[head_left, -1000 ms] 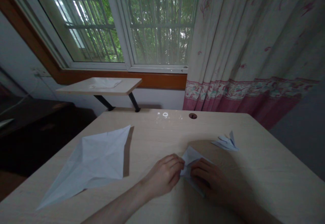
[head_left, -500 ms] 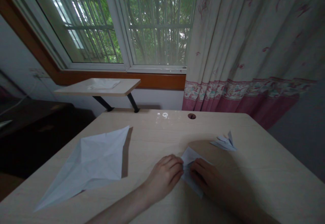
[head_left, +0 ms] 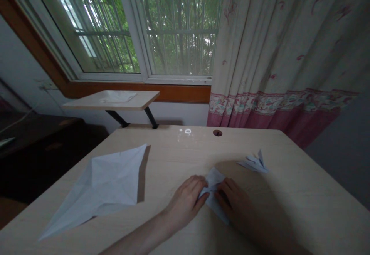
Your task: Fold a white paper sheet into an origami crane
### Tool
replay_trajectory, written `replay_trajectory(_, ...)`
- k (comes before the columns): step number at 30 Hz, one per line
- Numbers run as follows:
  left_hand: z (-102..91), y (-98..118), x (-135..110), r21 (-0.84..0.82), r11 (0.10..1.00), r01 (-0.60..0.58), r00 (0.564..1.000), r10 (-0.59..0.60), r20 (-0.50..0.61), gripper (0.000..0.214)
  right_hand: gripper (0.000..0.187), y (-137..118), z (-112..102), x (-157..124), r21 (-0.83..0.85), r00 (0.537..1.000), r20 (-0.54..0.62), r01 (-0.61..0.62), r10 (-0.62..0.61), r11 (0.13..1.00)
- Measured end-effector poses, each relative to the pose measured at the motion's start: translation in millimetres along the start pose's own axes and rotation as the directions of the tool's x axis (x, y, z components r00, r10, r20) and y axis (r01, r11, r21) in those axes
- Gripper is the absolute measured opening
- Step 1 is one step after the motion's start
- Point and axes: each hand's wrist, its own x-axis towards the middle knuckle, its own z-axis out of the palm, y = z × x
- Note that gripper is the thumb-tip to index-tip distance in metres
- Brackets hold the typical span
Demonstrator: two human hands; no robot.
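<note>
A barred window [head_left: 179, 35] with greenery outside lights a room where a pale wooden desk [head_left: 173, 147] stands below it. At far left is dark furniture [head_left: 40, 143]; next comes a small raised shelf [head_left: 141, 100] on black legs, with something white and thin on top. A large creased white sheet [head_left: 112, 185] lies on the desk's left part, one point reaching toward the near edge. Right of it, the left hand [head_left: 187, 195] pinches the left edge of a smaller folded paper [head_left: 214, 177] between thumb and fingers. The paper sits on the desk between both hands — the right hand [head_left: 235, 199] has curled fingers touching its other side, though I cannot tell whether they grip. Beyond, a small folded paper piece [head_left: 254, 163] rests apart — farther right hangs a flowered curtain [head_left: 277, 47].
</note>
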Motion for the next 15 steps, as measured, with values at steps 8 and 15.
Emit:
replay_trajectory(8,-0.9,2.8,3.2,0.089,0.996,-0.017,0.999,0.013,0.042,0.014,0.017,-3.2,-4.1,2.7,-0.042,0.998,-0.040,0.040,-0.042,0.998)
replay_trajectory(15,3.6,-0.6,2.1,0.157,0.988,-0.016,0.997,0.004,0.073,0.018,0.019,-2.9,-3.6,3.3,-0.146,0.998,-0.013,0.065,-0.068,0.987)
